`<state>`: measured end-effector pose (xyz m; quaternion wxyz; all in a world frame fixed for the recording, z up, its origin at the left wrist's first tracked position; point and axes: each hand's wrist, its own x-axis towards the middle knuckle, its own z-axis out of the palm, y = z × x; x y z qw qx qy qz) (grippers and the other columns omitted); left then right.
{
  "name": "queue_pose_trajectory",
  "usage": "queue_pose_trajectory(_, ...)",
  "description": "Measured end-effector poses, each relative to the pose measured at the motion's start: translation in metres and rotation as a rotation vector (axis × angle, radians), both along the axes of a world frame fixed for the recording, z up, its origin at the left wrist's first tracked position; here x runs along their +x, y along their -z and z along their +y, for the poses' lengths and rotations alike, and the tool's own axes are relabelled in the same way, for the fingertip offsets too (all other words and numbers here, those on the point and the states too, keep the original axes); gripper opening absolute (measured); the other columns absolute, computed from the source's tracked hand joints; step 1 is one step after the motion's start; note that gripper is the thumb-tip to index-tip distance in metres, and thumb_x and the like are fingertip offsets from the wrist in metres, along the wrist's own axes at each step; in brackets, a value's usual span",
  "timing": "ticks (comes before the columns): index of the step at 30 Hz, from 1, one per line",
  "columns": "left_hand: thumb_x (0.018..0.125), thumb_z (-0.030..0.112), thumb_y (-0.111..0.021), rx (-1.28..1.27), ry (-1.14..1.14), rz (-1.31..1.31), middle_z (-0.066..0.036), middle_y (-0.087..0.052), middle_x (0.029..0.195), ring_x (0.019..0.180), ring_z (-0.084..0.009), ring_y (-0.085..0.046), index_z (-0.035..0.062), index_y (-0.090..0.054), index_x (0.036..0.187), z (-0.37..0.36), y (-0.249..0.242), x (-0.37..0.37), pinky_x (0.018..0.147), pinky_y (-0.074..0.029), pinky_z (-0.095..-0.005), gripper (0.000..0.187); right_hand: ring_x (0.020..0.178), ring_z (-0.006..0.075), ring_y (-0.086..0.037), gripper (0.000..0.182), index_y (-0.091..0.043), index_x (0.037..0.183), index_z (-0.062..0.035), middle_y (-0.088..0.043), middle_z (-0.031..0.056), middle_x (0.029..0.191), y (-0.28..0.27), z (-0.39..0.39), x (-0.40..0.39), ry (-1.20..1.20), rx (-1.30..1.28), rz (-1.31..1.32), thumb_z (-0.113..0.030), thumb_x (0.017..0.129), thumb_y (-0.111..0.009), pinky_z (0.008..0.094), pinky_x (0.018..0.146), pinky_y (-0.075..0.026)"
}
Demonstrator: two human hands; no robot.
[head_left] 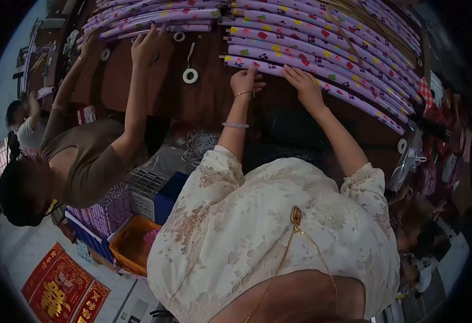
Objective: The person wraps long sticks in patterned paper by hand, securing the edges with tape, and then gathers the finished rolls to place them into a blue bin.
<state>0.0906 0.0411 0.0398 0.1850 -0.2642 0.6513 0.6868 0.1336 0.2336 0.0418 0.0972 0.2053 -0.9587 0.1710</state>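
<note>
Long purple rolls printed with coloured squares lie side by side on the brown table, and the nearest roll (354,102) runs along its near side. My left hand (245,82) is at this roll's left part, thumb against its lower edge and fingers somewhat apart below it. My right hand (305,87) lies further right, its outstretched fingers resting flat on the same roll. Neither hand is wrapped around anything. Behind the nearest roll, another purple roll (300,57) lies almost parallel in the stack.
White tape rolls (190,76) lie on the brown table (209,102). At left, a co-worker's hand (145,47) reaches to another stack of purple rolls (155,21). An orange basket (118,248) and a grey crate (142,185) stand below. Plastic-wrapped red items (435,161) are at right.
</note>
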Motion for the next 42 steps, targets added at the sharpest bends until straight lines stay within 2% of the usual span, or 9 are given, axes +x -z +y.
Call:
queue_pose_trajectory(4, 0.081, 0.034, -0.058, 0.131, -0.504, 0.086, -0.015, -0.056, 0.073, 0.045, -0.0236, -0.058, -0.0078, -0.046, 0.096, -0.057, 0.014, -0.011, 0.035, -0.047, -0.0297, 0.046, 0.108, 0.0205, -0.048, 0.049, -0.052, 0.118, -0.0148, -0.049, 0.0010, 0.123, -0.001, 0.000, 0.001, 0.003, -0.017, 0.019, 0.005, 0.074, -0.045, 0.0336, 0.089, -0.038)
queue_pose_trajectory(7, 0.075, 0.037, -0.064, -0.221, -0.381, 0.103, -0.017, -0.055, 0.074, 0.042, -0.0248, -0.055, -0.0087, -0.041, 0.102, -0.063, 0.006, -0.017, 0.032, -0.045, -0.0283, 0.058, 0.109, 0.0209, -0.048, 0.050, -0.051, 0.119, -0.0149, -0.049, 0.0011, 0.123, 0.001, 0.001, 0.001, 0.009, -0.038, 0.021, 0.006, 0.073, -0.046, 0.0341, 0.089, -0.038)
queue_pose_trajectory(10, 0.052, 0.038, -0.079, -0.628, -0.122, 0.200, -0.025, -0.050, 0.098, 0.096, -0.0348, -0.052, -0.0079, -0.040, 0.107, -0.035, 0.028, -0.019, 0.076, -0.047, -0.0411, 0.082, 0.110, 0.0213, -0.047, 0.058, -0.048, 0.122, -0.0183, -0.046, -0.0002, 0.126, 0.001, 0.001, 0.003, 0.001, -0.054, -0.004, 0.010, 0.071, -0.047, 0.0354, 0.090, -0.037)
queue_pose_trajectory(11, 0.047, 0.039, -0.081, -0.640, -0.132, 0.169, -0.027, -0.041, 0.114, 0.115, -0.0361, -0.036, -0.0068, -0.041, 0.108, -0.017, -0.010, -0.013, 0.094, -0.033, -0.0407, 0.086, 0.111, 0.0212, -0.046, 0.058, -0.048, 0.122, -0.0179, -0.046, -0.0001, 0.126, -0.001, 0.000, 0.003, 0.004, -0.052, -0.012, 0.010, 0.071, -0.047, 0.0355, 0.091, -0.036)
queue_pose_trajectory(14, 0.048, 0.032, -0.082, -0.722, -0.070, 0.179, -0.023, -0.052, 0.101, 0.094, -0.0327, -0.054, -0.0076, -0.042, 0.106, -0.027, 0.000, -0.024, 0.076, -0.047, -0.0392, 0.082, 0.113, 0.0206, -0.044, 0.057, -0.049, 0.121, -0.0172, -0.045, 0.0003, 0.127, -0.008, -0.002, 0.002, 0.007, -0.054, -0.014, 0.010, 0.071, -0.047, 0.0359, 0.092, -0.035)
queue_pose_trajectory(15, 0.051, 0.023, -0.083, -0.388, -0.089, 0.108, -0.015, -0.058, 0.080, 0.064, -0.0234, -0.061, -0.0082, -0.045, 0.102, -0.036, 0.004, -0.029, 0.049, -0.049, -0.0319, 0.071, 0.113, 0.0204, -0.044, 0.057, -0.049, 0.121, -0.0171, -0.045, 0.0003, 0.127, -0.008, -0.002, 0.002, 0.009, -0.048, -0.022, 0.010, 0.071, -0.047, 0.0359, 0.092, -0.035)
queue_pose_trajectory(18, 0.057, 0.015, -0.081, -0.216, -0.101, 0.161, -0.008, -0.057, 0.066, 0.046, -0.0149, -0.057, -0.0079, -0.048, 0.097, -0.054, 0.010, -0.033, 0.033, -0.041, -0.0239, 0.056, 0.114, 0.0203, -0.044, 0.057, -0.048, 0.122, -0.0170, -0.045, 0.0004, 0.127, -0.003, 0.000, 0.004, 0.018, -0.046, -0.039, 0.010, 0.071, -0.047, 0.0360, 0.093, -0.035)
queue_pose_trajectory(29, 0.072, 0.015, -0.070, -0.099, -0.259, 0.211, -0.010, -0.059, 0.076, 0.053, -0.0170, -0.061, -0.0044, -0.053, 0.091, -0.047, -0.003, -0.021, 0.039, -0.044, -0.0232, 0.032, 0.109, 0.0209, -0.047, 0.043, -0.049, 0.118, -0.0117, -0.049, 0.0046, 0.121, -0.016, -0.014, 0.001, 0.115, -0.209, -0.099, 0.000, 0.076, -0.049, 0.0351, 0.092, -0.034)
queue_pose_trajectory(42, 0.071, 0.016, -0.071, -0.089, -0.186, 0.142, -0.008, -0.060, 0.073, 0.053, -0.0171, -0.061, -0.0028, -0.051, 0.086, -0.051, 0.008, -0.029, 0.039, -0.044, -0.0226, 0.030, 0.119, 0.0231, -0.039, 0.050, -0.043, 0.124, -0.0097, -0.034, 0.0106, 0.134, -0.016, -0.015, 0.010, 0.026, 0.296, 0.047, -0.006, 0.076, -0.052, 0.0454, 0.099, -0.025)
